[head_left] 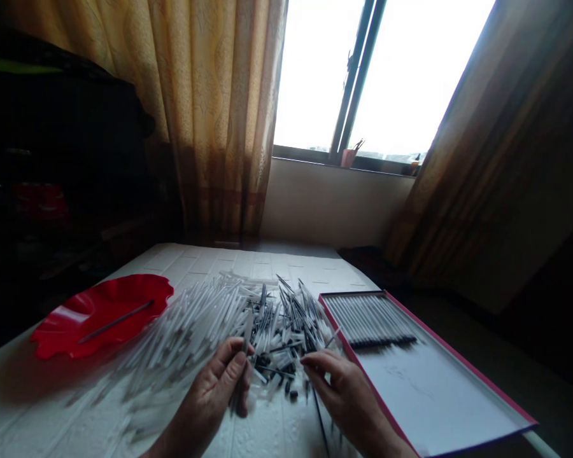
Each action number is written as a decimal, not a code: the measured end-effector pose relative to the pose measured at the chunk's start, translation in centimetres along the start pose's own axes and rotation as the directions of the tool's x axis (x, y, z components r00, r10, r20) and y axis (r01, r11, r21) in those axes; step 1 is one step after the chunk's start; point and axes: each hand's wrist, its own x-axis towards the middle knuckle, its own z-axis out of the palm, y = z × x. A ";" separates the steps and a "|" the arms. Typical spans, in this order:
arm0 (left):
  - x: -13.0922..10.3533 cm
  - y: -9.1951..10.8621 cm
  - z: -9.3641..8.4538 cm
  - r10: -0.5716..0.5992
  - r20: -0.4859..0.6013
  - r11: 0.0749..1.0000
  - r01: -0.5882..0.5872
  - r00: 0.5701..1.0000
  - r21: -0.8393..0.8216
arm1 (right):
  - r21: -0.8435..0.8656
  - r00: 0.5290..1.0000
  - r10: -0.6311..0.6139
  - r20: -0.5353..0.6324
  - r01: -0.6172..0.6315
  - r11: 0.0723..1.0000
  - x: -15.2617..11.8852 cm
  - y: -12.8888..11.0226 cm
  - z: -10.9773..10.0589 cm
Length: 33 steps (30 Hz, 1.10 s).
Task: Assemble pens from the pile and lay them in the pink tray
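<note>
Centrally: loose pen parts [272, 324] on white counter [277, 436]

Left hand [219, 378] had a slim pale tube [247, 329] pinched between thumb and fingers, nearly upright, above the counter. Right hand [341, 385] was bent, fingertips drawn together near a black cap [293, 395]; could not tell what they gripped. Clear barrels [210, 318] lay heaped left, a pen row [367, 318] in the red-rimmed tray [444, 397] right.

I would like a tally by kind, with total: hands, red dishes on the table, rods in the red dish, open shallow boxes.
Hands: 2 (left hand, right hand)
Red dish: 1
Rod in the dish: 1
Open shallow box: 1
Total: 5
The loose tubes overlap too much to count.
</note>
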 end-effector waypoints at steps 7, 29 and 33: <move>-1.0 -1.0 0.9 -0.081 0.087 0.993 0.073 0.993 0.091 | -0.485 0.965 0.024 0.262 0.110 0.868 -0.5 -1.4 0.6; -1.3 -0.6 0.2 0.039 0.338 0.743 -0.253 0.941 0.620 | 0.507 0.963 0.217 0.158 -0.267 0.819 0.0 -2.0 -0.4; -1.4 -0.5 0.2 0.091 0.359 0.680 -0.321 0.929 0.659 | 0.610 0.949 0.262 0.176 -0.314 0.727 0.0 -2.5 -0.8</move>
